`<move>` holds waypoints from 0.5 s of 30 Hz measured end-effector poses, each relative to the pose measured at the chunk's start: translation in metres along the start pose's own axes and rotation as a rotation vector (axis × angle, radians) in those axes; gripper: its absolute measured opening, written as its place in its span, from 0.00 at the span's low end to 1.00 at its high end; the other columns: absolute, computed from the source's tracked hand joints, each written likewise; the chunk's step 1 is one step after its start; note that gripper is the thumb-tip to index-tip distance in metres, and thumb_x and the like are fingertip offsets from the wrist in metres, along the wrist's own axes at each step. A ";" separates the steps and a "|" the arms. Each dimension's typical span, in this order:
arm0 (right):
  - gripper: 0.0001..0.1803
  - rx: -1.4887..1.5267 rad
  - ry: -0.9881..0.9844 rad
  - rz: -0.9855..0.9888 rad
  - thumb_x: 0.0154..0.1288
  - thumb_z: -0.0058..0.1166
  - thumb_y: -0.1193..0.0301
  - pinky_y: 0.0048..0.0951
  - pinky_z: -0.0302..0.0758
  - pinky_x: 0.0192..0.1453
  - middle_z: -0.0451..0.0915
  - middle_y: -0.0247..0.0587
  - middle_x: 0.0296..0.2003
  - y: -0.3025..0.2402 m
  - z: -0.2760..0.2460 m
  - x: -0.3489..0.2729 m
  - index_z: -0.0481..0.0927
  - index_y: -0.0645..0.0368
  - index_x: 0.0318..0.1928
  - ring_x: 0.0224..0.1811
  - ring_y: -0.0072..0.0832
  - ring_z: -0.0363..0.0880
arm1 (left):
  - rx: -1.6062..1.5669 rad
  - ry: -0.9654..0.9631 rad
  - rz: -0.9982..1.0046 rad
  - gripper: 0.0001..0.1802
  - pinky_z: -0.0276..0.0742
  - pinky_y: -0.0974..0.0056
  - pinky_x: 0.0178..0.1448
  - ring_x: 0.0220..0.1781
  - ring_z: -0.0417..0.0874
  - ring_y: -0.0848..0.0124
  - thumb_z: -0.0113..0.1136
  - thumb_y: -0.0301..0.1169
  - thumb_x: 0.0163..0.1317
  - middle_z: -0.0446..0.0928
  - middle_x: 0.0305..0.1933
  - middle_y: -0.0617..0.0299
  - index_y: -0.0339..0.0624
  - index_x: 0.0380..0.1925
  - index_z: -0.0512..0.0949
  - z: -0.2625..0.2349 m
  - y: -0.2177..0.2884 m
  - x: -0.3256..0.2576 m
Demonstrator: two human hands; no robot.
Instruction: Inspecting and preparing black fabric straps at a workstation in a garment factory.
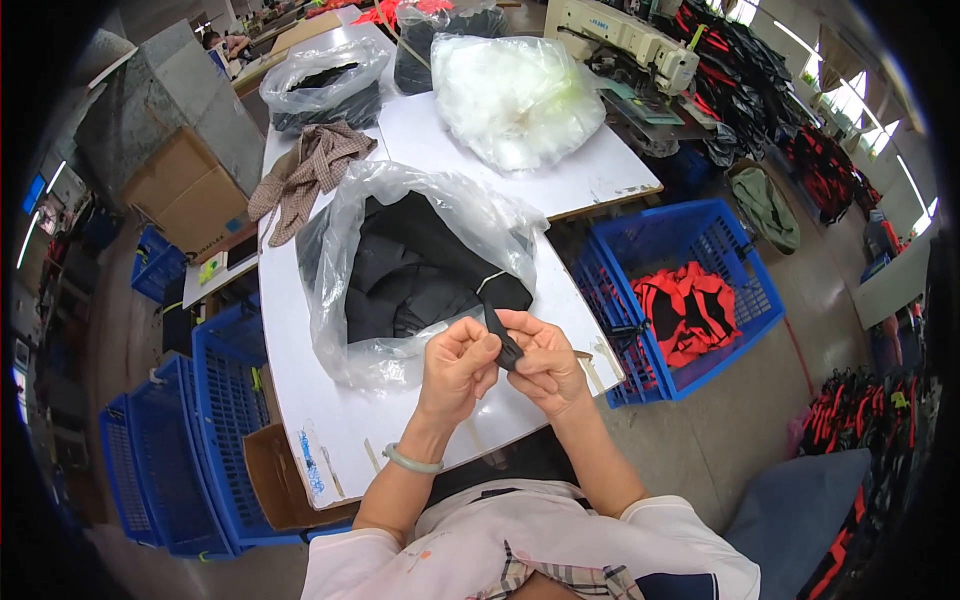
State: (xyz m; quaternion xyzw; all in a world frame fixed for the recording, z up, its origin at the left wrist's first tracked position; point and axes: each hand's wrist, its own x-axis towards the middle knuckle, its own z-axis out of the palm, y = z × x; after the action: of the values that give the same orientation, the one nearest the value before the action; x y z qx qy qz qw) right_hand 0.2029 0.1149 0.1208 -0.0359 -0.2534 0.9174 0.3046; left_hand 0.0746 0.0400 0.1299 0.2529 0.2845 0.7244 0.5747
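Both hands are at the near side of a white table, pinching a narrow black fabric piece (pixel 500 335) between them. My left hand (pixel 458 368), below a pale bangle on the wrist, has thumb and fingers closed at the piece's left side. My right hand (pixel 545 365) grips it from the right, fingers curled. The piece's upper end reaches the mouth of a clear plastic bag (pixel 335 300), where dark fabric pieces (pixel 410 265) lie bunched. A thin pale strip (pixel 490 281) crosses the black cloth just above my hands.
Past the open bag sit a checked cloth (pixel 310 172), another clear bag (pixel 325 85) and a bulging bag of white material (pixel 515 105). A sewing machine (pixel 625 45) stands far right. Blue crates (pixel 690 300) flank the table, the right one holding red-and-black garments (pixel 690 315).
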 end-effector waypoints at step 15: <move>0.34 -0.246 0.281 -0.123 0.48 0.51 0.90 0.16 0.65 0.12 0.79 0.51 0.35 0.017 0.021 0.010 0.62 0.72 0.61 0.11 0.15 0.66 | 0.087 0.152 0.221 0.08 0.58 0.77 0.15 0.12 0.63 0.82 0.58 0.25 0.62 0.67 0.16 0.68 0.38 0.27 0.69 -0.013 -0.001 -0.001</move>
State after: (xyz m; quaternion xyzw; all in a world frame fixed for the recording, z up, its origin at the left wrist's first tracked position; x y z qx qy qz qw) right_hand 0.1806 0.0999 0.1319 -0.1851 -0.3203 0.8451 0.3860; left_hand 0.0670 0.0375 0.1198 0.2519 0.3285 0.7875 0.4566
